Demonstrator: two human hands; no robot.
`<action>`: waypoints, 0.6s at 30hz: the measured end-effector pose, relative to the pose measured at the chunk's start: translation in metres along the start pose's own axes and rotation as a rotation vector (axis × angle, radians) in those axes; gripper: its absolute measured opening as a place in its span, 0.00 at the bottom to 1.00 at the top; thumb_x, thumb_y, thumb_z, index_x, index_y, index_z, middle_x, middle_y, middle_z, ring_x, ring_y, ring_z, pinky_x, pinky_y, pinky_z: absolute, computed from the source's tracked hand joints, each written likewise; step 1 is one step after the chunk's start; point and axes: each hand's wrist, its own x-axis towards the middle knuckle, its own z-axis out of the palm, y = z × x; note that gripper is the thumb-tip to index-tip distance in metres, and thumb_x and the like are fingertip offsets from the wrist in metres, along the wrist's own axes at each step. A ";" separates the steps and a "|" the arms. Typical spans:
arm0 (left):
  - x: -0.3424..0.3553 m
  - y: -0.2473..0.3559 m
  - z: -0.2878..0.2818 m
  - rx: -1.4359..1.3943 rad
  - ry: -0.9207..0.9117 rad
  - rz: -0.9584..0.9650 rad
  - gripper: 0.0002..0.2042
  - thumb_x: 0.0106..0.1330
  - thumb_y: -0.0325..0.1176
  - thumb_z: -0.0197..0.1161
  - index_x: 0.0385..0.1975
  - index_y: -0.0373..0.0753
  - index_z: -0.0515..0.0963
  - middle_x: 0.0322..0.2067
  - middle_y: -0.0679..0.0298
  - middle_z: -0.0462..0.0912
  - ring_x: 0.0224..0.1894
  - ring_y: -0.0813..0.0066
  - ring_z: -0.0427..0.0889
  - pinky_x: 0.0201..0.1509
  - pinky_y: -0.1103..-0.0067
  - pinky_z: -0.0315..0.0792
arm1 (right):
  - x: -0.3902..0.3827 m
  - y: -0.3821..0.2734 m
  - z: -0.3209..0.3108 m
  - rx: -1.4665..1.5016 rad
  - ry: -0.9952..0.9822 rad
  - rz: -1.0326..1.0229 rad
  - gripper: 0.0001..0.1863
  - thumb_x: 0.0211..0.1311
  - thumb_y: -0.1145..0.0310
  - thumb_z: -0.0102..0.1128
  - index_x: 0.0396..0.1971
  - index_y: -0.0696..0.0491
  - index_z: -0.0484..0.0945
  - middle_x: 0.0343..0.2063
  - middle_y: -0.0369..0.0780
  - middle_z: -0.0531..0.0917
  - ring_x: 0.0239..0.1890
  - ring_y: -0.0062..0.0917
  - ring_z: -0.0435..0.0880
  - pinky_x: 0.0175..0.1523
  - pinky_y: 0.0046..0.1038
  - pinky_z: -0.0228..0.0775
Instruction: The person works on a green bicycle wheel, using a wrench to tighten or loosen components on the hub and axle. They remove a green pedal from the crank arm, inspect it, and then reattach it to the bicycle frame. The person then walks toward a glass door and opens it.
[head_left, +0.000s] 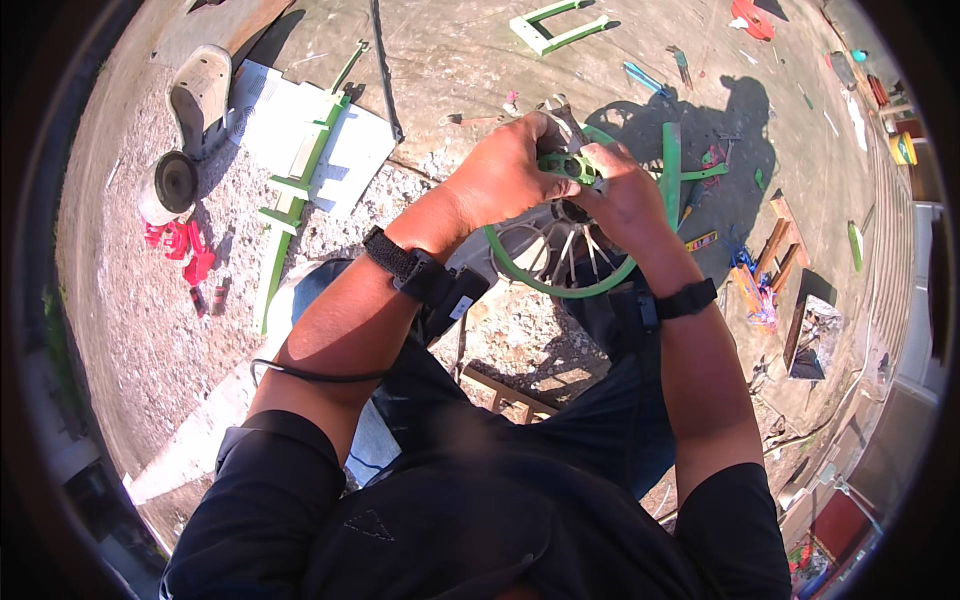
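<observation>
Both hands meet over a green-rimmed wheel (513,268) with pale spokes between my knees. My left hand (505,170) is closed, its thumb pressed against a small green metal part with round holes (566,167). My right hand (628,190) pinches the other side of that part, fingers curled around it. A grey metal piece (563,112) sticks out beyond the left fingers; whether it is a separate tool I cannot tell. To the right of the wheel a green tube (671,170) stands up, with a thinner green bar (710,172) behind it.
On the left lies a long green frame piece (300,182) across white sheets (355,150). Beyond it are a worn curved shell (200,95), a white roll (168,188) and red pieces (185,248). Pliers (680,65), a green U-shaped frame (545,40) and a wooden piece (780,245) lie farther out.
</observation>
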 end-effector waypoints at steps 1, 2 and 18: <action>0.000 0.001 -0.003 -0.081 -0.044 -0.001 0.20 0.57 0.30 0.71 0.46 0.27 0.74 0.38 0.56 0.83 0.41 0.70 0.82 0.48 0.75 0.75 | -0.001 0.001 -0.001 0.012 -0.002 -0.001 0.30 0.48 0.51 0.71 0.49 0.52 0.78 0.39 0.46 0.81 0.46 0.43 0.79 0.50 0.40 0.71; -0.001 0.001 -0.005 -0.163 -0.088 -0.002 0.19 0.59 0.30 0.70 0.46 0.27 0.75 0.38 0.58 0.83 0.40 0.71 0.81 0.48 0.76 0.74 | -0.002 0.002 -0.002 0.024 -0.004 -0.002 0.30 0.48 0.50 0.71 0.49 0.52 0.78 0.40 0.46 0.81 0.47 0.43 0.79 0.51 0.39 0.70; 0.013 -0.030 -0.009 -0.549 -0.245 -0.190 0.14 0.61 0.25 0.66 0.46 0.30 0.77 0.36 0.65 0.82 0.37 0.79 0.78 0.43 0.82 0.71 | 0.000 0.015 -0.014 0.208 -0.217 -0.103 0.21 0.46 0.62 0.73 0.40 0.56 0.81 0.40 0.47 0.82 0.48 0.43 0.78 0.55 0.36 0.68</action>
